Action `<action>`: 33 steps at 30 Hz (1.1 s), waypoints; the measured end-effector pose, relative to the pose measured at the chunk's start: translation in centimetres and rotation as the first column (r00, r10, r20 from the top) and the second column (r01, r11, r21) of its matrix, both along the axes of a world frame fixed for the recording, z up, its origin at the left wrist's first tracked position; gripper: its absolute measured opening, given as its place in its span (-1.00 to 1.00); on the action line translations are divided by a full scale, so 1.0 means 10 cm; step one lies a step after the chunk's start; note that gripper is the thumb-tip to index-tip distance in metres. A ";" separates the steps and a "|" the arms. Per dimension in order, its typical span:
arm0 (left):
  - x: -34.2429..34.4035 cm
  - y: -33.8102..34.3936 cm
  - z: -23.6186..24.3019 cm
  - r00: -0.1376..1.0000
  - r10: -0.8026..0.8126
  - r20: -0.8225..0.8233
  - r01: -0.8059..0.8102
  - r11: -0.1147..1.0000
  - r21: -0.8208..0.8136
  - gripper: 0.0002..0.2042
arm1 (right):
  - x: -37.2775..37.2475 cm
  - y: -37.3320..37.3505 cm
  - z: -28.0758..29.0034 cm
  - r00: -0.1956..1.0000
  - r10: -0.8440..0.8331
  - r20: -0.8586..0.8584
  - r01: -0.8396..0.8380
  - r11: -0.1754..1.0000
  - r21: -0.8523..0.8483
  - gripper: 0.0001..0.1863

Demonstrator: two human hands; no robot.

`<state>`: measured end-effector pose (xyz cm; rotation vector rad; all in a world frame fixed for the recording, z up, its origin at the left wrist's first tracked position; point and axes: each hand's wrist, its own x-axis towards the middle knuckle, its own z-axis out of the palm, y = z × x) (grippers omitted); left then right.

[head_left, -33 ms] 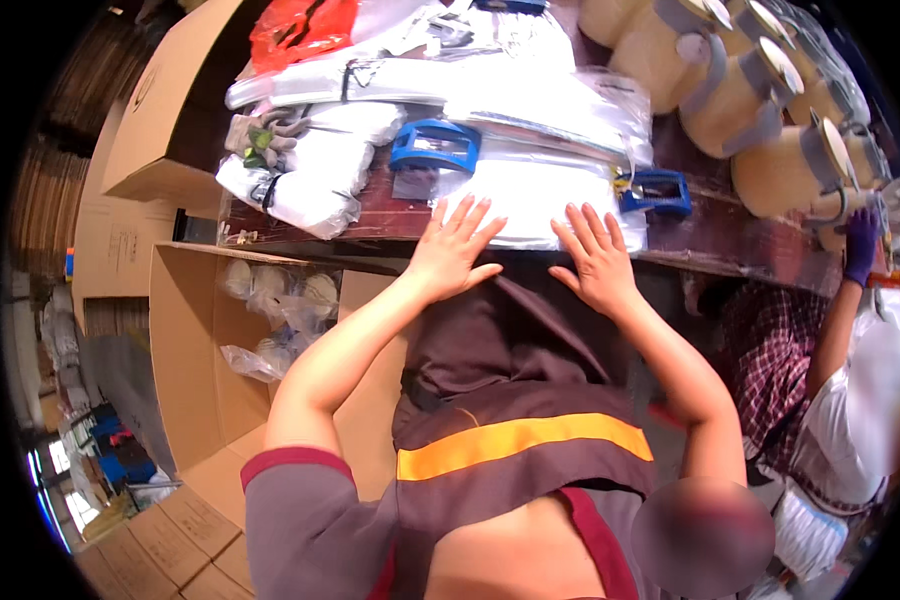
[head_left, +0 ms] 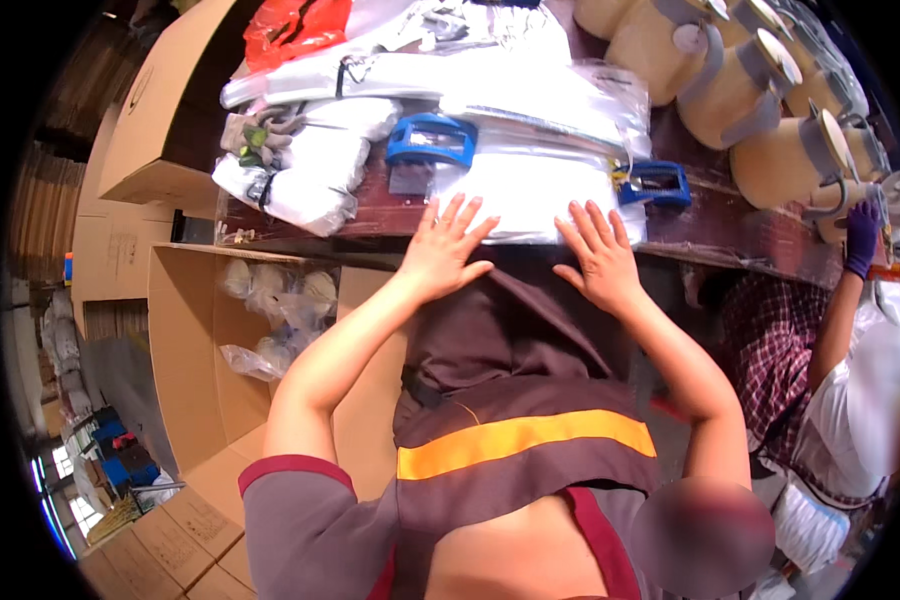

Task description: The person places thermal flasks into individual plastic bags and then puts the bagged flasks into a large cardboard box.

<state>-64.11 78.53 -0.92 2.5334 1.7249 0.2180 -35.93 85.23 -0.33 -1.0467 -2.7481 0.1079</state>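
Note:
My left hand (head_left: 444, 252) lies flat, fingers spread, at the near left edge of a stack of clear-white plastic sheets or bags (head_left: 535, 195). At the stack's near right edge, my right hand (head_left: 602, 262) also has its fingers spread, palm down. Neither hand holds anything. Just beyond my left hand is a blue frame-shaped plastic tool (head_left: 432, 140), whose exact kind I cannot make out. A similar blue tool (head_left: 655, 184) sits right of the stack, beside my right hand.
Several cream jugs (head_left: 780, 160) with grey handles crowd the table's right side. Rolled plastic bundles (head_left: 310, 195) and a red bag (head_left: 295, 30) lie at left. An open carton (head_left: 185, 340) holds bagged items below. A co-worker's purple-gloved hand (head_left: 860, 238) touches a jug at right.
My hands have shifted very slightly apart along the near edge of the stack, fingers still spread. The whole view has moved a little; nothing was picked up.

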 end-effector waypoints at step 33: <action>0.25 -0.28 0.55 -0.370 0.617 0.695 0.687 0.685 -0.242 -0.58 | -0.02 -0.99 2.29 0.426 0.102 -0.899 -0.852 0.379 -0.361 -0.76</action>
